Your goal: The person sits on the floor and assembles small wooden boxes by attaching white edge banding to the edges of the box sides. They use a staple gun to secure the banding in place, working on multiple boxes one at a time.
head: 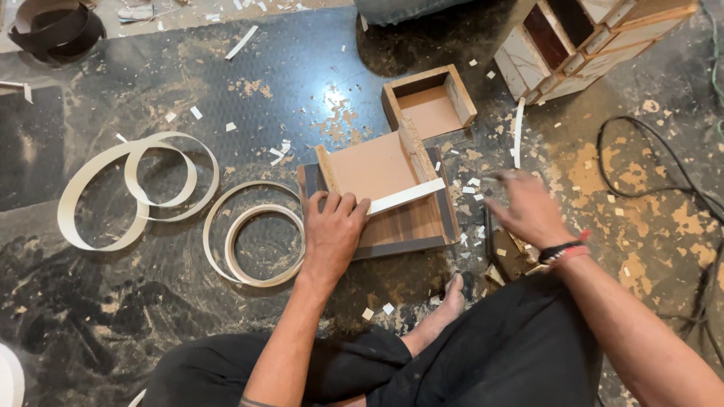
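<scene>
In the middle of the frame a small open wooden box is lying on the dark floor, with a white strip of edge banding slanting across it. The left hand is pressing down flat, fingers spread, on the box's near left corner and just touching the strip's lower end. To the right, the right hand is hovering blurred over scattered white offcuts, fingers loosely open and gripping nothing that I can make out.

It looks to me like the banding step: the strip is being laid against the box, and fixing it would call for lining it up along one edge while the box is being held down.

A second, smaller box is sitting just above, coils of banding are lying at left, and a cable is trailing at right.
</scene>
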{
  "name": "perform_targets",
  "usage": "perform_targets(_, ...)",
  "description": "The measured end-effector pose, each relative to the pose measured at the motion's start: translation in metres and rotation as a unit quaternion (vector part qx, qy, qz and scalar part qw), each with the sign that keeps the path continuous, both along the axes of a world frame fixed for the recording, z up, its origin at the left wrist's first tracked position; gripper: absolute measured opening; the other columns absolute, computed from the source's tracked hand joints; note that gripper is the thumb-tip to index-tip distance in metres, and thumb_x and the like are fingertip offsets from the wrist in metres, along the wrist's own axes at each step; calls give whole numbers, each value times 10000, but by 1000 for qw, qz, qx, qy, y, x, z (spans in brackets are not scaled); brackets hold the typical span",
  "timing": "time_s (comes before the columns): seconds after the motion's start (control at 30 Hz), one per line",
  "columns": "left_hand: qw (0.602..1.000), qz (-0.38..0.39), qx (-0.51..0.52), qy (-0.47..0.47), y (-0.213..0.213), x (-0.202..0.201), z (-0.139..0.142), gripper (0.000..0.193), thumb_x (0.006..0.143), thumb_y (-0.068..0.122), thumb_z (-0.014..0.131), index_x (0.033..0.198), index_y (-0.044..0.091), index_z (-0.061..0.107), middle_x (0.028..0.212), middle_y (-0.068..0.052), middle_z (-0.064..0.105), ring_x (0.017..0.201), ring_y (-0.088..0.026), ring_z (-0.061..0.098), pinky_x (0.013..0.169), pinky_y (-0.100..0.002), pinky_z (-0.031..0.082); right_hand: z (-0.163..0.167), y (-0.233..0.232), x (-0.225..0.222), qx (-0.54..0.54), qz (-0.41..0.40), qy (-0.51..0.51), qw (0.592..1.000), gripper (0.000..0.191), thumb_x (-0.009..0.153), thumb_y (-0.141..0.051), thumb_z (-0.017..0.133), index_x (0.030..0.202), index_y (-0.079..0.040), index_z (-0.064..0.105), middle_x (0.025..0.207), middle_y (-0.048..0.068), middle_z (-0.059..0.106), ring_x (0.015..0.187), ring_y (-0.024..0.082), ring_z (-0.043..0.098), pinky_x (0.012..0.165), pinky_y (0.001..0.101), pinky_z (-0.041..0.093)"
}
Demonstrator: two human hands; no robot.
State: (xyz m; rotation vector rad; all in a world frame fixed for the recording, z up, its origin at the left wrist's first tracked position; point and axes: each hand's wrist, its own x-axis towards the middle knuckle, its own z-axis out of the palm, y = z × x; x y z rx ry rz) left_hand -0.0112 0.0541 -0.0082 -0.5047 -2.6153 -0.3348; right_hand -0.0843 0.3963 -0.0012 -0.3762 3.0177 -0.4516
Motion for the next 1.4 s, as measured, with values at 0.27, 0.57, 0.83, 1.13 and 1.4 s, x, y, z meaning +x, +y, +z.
perform_targets(0.27,1000,-9,29,8,-2,-1,-6,308,863,187,721,1156,92,722,946,-62,598,975,-268,585,963,-441,440,20,-136,-43,-94,168,199,961,463,1029,-412,574,1308,-51,652,1397,160,571,1363,353,465,1128,518,362)
perform_targets(0.57,996,0,86,2,-5,0,-12,314,874,145,728,1177,63,737,977,-73,651,1017,-305,595,982,-446,468,11,-151,-65,-388,29,-2,921,680,1035,-506,473,1568,-100,358,1596,145,405,1515,327,362,1265,482,268)
perform_targets(0.83,999,17,32,-7,4,-3,-18,643,951,384,642,1443,-12,523,1471,-163,534,1396,-315,444,1197,-532,272,15,-161,-52,16,91,223,970,638,1015,-554,514,1550,-218,426,1576,74,417,1524,301,276,1181,692,144)
perform_targets(1.13,996,45,-31,-73,4,-13,-41,649,933,357,640,1437,-21,482,1521,-157,482,1476,-305,354,1210,-624,186,6,-200,-26,-1,173,175,969,634,1028,-547,455,1567,-217,410,1613,33,394,1563,271,212,1226,651,49)
perform_targets(1.4,996,45,-13,-69,0,-8,-30,743,915,408,675,1512,33,442,1569,-111,446,1489,-248,348,1211,-623,185,-4,-133,-37,-8,223,243,944,653,1010,-511,480,1581,-207,391,1644,95,309,1542,287,159,1213,629,38)
